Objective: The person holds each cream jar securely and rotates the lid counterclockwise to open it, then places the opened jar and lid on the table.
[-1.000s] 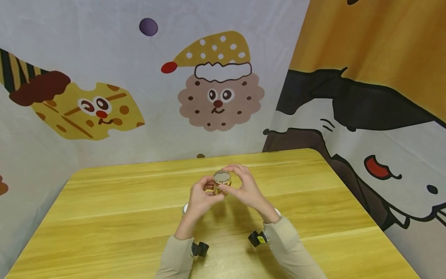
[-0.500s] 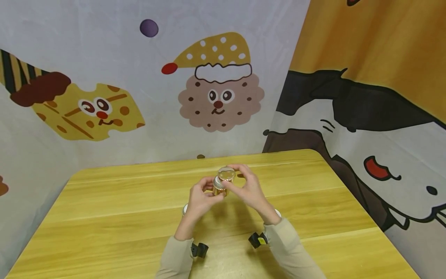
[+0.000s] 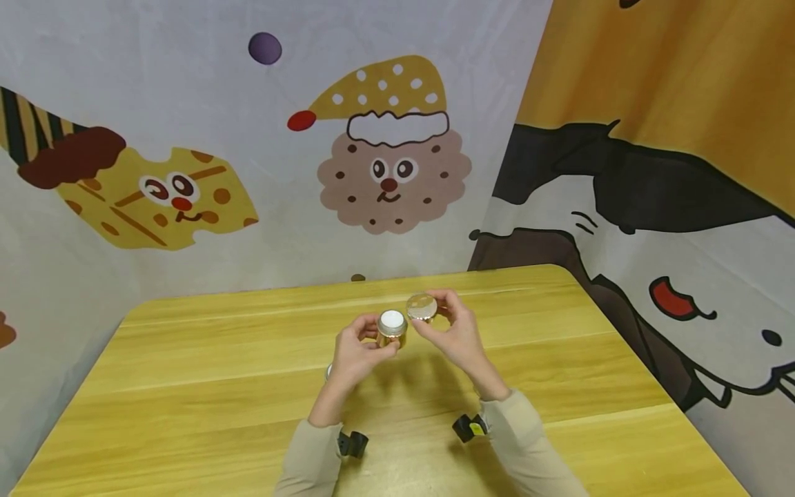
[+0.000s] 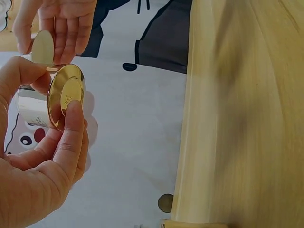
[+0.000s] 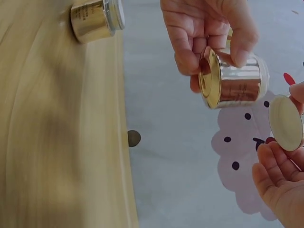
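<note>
Near the middle of the head view, my left hand (image 3: pixel 357 356) grips a gold cream jar (image 3: pixel 393 330) above the table, with its white top facing up. Thumb and fingers wrap its sides; in the left wrist view the jar's gold base (image 4: pixel 71 92) shows, a finger lying across it. Just to the right, my right hand (image 3: pixel 461 339) pinches the jar's round gold lid (image 3: pixel 421 307) by its edge, apart from the jar. The lid's pale inner face (image 5: pixel 286 123) shows in the right wrist view.
A second gold jar (image 5: pixel 90 21) stands on the wooden table (image 3: pixel 205 386); in the head view my left forearm mostly hides it. Behind the table hangs a cartoon-printed cloth (image 3: pixel 279 255). Each wrist carries a black camera mount (image 3: pixel 354 444).
The lid has come off the jar, and my right hand has carried it to the right. The jar's white top is now uncovered. My left hand has barely moved.
</note>
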A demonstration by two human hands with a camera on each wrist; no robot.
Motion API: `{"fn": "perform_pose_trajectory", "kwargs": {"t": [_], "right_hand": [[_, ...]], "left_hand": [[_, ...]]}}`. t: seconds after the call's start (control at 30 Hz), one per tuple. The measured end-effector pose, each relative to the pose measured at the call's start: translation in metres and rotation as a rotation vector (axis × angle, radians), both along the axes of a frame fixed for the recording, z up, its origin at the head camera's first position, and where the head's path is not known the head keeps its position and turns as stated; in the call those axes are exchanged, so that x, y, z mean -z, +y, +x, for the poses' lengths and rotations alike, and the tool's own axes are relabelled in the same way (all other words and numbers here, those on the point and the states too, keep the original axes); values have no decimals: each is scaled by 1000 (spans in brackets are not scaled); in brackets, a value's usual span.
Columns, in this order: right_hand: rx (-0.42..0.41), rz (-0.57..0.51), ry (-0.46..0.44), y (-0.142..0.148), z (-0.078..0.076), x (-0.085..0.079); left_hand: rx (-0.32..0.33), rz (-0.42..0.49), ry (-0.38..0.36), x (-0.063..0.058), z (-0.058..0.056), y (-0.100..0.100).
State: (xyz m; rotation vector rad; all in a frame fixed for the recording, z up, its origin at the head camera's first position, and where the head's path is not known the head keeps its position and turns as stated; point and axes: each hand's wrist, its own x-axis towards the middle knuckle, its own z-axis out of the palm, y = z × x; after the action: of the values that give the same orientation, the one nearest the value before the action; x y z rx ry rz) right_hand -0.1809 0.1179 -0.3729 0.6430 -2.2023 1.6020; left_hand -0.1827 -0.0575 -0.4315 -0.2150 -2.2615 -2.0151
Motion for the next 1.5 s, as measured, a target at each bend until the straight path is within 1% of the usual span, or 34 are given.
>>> {"fn": "perform_pose_trajectory", "kwargs": {"t": [0.23,0.53,0.63,0.77,0.93,1.1,1.3,1.5], "right_hand": [[11,-3,16,8,-1,7],[22,0,-11,17,0,18],[31,-1,-11,20,1,20],[58,21,-21,24,2,20],[78,74,-30,30,4,19],[95,127,-4,36,5,21],[91,169,36,43,7,26],[89,183,47,47,9,30]], "left_hand": [[0,-17,-8,0,1,-1],[7,-21,-8,0,2,-3],[11,-23,4,1,1,-3],[12,-18,8,1,1,-3],[6,-19,-10,0,2,-3],[7,-14,-30,-2,2,-2],[7,-20,-15,-1,2,-3],[13,-9,-11,-1,2,-2]]}}
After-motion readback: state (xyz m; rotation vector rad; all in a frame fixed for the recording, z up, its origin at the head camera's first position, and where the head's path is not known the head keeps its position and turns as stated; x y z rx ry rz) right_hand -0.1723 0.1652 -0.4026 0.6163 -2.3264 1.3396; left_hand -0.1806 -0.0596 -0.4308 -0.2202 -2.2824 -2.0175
